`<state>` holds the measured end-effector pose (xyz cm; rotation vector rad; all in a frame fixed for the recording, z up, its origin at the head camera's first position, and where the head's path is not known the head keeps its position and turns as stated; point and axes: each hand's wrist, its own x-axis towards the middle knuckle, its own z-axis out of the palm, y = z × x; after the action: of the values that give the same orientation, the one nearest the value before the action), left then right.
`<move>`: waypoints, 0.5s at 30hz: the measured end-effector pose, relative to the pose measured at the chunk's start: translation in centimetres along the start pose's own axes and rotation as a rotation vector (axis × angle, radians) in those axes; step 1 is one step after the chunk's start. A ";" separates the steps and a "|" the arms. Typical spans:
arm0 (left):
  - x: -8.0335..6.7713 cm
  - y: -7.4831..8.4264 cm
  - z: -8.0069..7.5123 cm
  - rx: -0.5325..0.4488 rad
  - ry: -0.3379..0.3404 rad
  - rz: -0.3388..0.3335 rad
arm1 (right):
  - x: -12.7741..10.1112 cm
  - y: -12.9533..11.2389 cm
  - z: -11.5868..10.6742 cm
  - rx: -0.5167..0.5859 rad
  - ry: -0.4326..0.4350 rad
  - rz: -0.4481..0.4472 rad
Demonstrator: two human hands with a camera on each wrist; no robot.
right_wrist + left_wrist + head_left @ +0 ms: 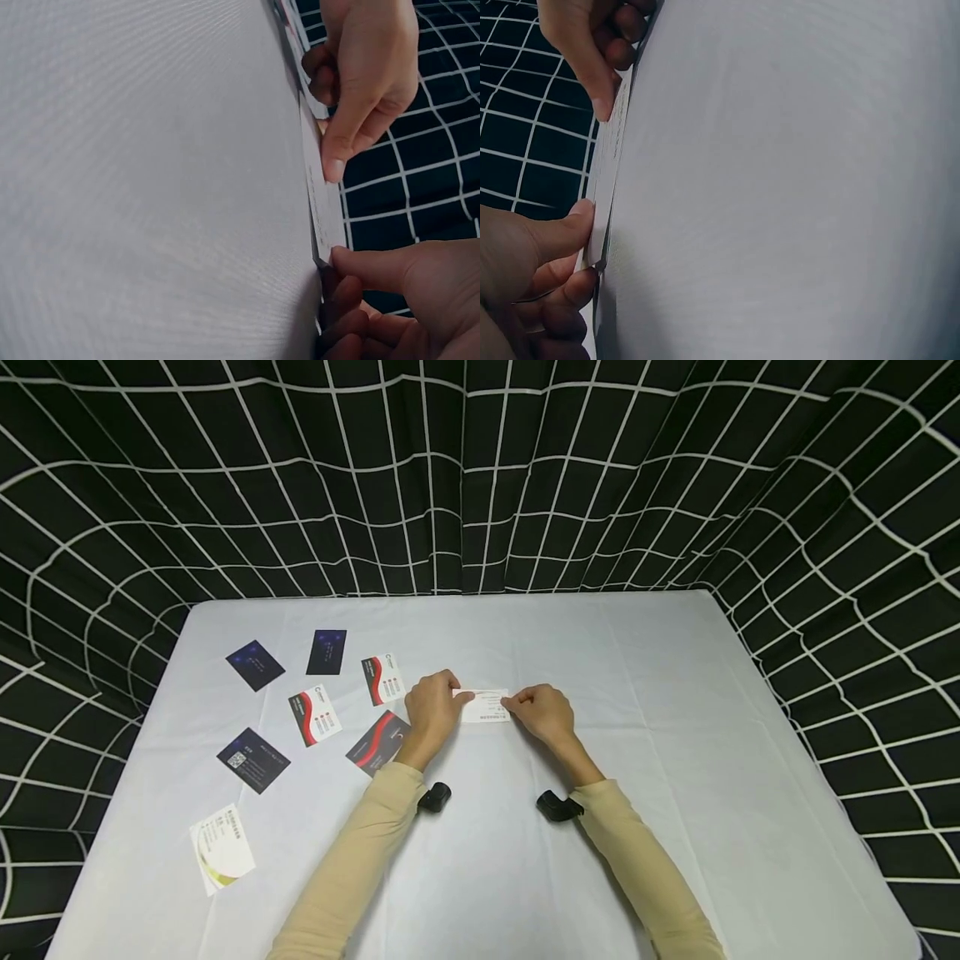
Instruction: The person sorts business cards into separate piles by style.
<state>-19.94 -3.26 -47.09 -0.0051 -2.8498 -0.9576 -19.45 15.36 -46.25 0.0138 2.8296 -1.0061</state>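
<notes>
Held item: white business card (pixel 486 708), at mid-table, right of the scattered cards; seen nearly edge-on in both wrist views.
Long axis: left to right, running between the hands, roughly parallel to the far table edge.
Facing: printed side up; its larger line of print lies along the edge nearer the person.
Left hand (pixel 433 708): fingers curled, thumb on the upper face; pinches the card's left end.
Right hand (pixel 544 713): fingers curled, thumb on the upper face; pinches the card's right end.
Dark blue cards: two, far left, one slanted (pixel 256 665), one nearly upright to the view (pixel 326 652).
Red, black and white cards: two, one (pixel 315 715) nearer the person, the other (pixel 383 679) near the left hand.
Grey card with red stripe (pixel 373 745): partly hidden behind the left hand and forearm.
Dark QR-code card (pixel 253 761): left side, slanted.
White card with gold curve (pixel 222 850): near left, tilted.
Surface: table (pixel 675 727) under white cloth, lightly creased.
Room: black curtain (pixel 480 485) with white grid lines, behind and at both sides.
Sleeves: beige (pixel 360 860), a black wrist device (pixel 435 797) at each cuff.
</notes>
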 end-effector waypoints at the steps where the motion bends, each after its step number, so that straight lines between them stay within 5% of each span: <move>1: 0.0 0.0 0.0 0.007 0.003 0.003 | 0.0 -0.1 0.0 0.002 0.006 -0.008; 15: -0.3 0.0 0.3 0.020 0.008 -0.031 | -0.4 -0.3 0.7 -0.040 0.080 -0.032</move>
<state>-19.64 -3.07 -47.36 0.0456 -2.8597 -0.9333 -19.02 14.69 -46.60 0.0049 2.9307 -0.9758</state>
